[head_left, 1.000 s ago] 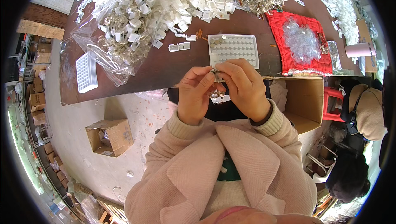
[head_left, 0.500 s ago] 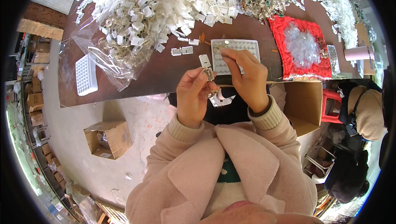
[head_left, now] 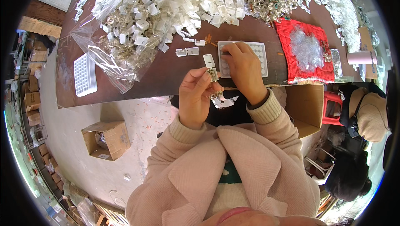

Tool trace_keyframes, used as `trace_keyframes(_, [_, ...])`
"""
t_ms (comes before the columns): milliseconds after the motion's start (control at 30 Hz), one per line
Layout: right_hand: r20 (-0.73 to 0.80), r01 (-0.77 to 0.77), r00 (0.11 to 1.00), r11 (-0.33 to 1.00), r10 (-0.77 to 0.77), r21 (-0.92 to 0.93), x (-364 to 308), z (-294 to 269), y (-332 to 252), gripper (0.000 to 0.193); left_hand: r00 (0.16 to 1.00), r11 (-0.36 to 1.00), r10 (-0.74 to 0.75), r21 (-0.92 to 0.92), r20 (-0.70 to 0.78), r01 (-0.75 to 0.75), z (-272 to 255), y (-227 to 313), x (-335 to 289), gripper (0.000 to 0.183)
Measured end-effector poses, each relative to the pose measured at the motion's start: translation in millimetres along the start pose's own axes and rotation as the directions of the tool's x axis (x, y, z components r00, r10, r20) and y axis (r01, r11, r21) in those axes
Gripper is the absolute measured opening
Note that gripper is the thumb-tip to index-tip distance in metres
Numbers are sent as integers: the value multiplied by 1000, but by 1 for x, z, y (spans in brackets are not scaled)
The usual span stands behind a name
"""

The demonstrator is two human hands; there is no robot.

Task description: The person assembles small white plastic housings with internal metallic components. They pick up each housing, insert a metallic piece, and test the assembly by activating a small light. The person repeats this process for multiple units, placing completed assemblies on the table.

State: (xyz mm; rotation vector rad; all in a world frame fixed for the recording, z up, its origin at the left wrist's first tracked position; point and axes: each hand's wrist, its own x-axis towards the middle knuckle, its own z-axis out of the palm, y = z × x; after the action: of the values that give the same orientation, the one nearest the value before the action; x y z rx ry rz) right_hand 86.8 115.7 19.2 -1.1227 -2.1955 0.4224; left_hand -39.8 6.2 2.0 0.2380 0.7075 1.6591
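My left hand (head_left: pixel 194 99) pinches a small white plastic case (head_left: pixel 209 61), its lid flipped up and its hollow body facing up. Shiny metal bits (head_left: pixel 218 95) hang below those fingers; their exact kind is unclear. My right hand (head_left: pixel 249 72) reaches over a light grey tray (head_left: pixel 265 73) with rows of round pockets. Its thumb and fingertips are drawn together at the tray's left side, and whatever is between them is hidden. Just left of the tray lie two more small white cases (head_left: pixel 187 51), beside several orange strips (head_left: pixel 208 38).
A big heap of white cases (head_left: pixel 179 1) and metal rings covers the table's far side, partly under clear plastic film (head_left: pixel 121 74). A white pocketed tray stack (head_left: pixel 85 76) stands left. On the right lies red cloth (head_left: pixel 287 68) with clear pieces. Cardboard boxes (head_left: pixel 118 140) stand below.
My right hand has moved slightly left and up, its fingers now drawn in over the tray's left side. My left hand still holds the case, almost in place. The view has shifted slightly.
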Motion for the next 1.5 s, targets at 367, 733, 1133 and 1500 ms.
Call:
trace_keyframes(367, [-198,271,954,932,-226,242,-15,-31,-31,28,999,999,15,-45,31,-13,6,-1,-3,14])
trace_keyframes(733, [-102,341,940,906,-325,250,-29,-45,-38,37,993,991,-47,-119,113,61,-2,-4,-10,13])
trace_keyframes(1133, [287,-371,912,289,294,882,-37,-52,-20,22,977,973,-97,-189,191,134,11,-10,-20,16])
trace_keyframes(1500, [-207,176,977,741,-52,648,-52,-49,-22,20,973,968,-155,-170,173,184,20,-13,-29,17])
